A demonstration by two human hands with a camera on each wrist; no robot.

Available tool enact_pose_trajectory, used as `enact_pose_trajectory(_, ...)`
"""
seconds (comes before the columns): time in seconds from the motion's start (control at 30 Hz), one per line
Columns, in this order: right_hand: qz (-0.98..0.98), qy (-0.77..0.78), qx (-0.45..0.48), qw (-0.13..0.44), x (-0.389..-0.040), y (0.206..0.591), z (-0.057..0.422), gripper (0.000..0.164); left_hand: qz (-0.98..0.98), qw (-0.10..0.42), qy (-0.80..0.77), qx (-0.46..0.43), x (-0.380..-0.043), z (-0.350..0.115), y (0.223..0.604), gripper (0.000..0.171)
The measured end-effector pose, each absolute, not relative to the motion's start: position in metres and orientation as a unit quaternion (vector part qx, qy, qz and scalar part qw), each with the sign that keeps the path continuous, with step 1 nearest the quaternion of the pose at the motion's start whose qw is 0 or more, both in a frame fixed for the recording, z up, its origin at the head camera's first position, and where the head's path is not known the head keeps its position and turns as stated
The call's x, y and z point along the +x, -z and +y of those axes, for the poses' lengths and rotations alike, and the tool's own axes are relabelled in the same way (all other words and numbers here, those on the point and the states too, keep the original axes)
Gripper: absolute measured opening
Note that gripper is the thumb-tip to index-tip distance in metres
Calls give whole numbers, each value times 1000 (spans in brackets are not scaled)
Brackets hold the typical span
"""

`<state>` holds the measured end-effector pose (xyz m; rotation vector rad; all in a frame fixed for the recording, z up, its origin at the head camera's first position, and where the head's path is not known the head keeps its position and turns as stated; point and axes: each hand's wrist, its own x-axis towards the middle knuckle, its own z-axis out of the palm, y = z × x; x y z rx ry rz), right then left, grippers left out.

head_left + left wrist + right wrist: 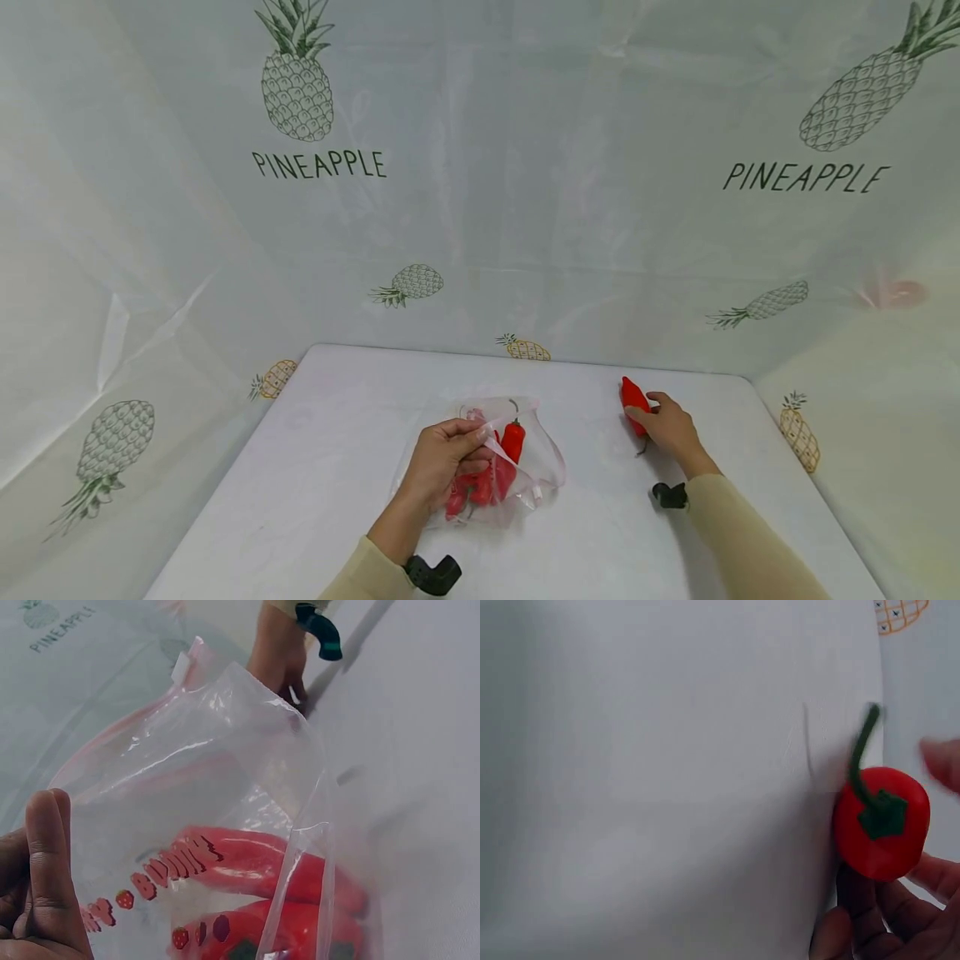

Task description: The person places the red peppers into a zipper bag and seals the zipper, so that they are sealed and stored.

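Note:
In the head view, my left hand pinches the raised edge of a clear zip bag between thumb and fingers. Several red peppers with green stems lie inside the bag, partly behind printed plastic. The left wrist view shows fingers beside the lifted film and red peppers low in the bag. To the right, my right hand is at a single red pepper on the table. Its fingers lie against the pepper's side. In the right wrist view, a blurred thumb stands slightly apart from that pepper.
A white table carries the bag and the lone pepper. Behind and at both sides hang pale pineapple-print sheets. A faint reddish shape shows through the right sheet. Each wrist wears a black device.

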<state>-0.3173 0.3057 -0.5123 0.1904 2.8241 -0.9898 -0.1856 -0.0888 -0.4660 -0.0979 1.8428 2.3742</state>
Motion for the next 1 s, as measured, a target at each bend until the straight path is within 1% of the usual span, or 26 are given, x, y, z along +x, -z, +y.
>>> enact_pose_trajectory(0.13,933,346,65,69,-319,513,299,69,610,66,-789,-32,-185,-89,466,31)
enact_pose_trajectory(0.23,931,355,58,61,-318,515,293,67,609,67,-790,-33,-186,-89,466,32)
enact_pose_trajectory(0.4,924,377,46,46,-312,512,287,68,608,68,-790,-37,-186,-90,465,32)
enact_pose_trajectory(0.7,896,442,36,30,-295,494,279,65,608,70,-790,-37,-185,-88,465,31)
enact_pose_trajectory(0.9,893,450,24,-6,-282,489,275,63,605,74,-792,-33,-186,-88,465,34)
enact_pose_trajectory(1.0,893,449,10,-29,-276,485,275,68,600,75,-796,-29,-187,-88,465,33)
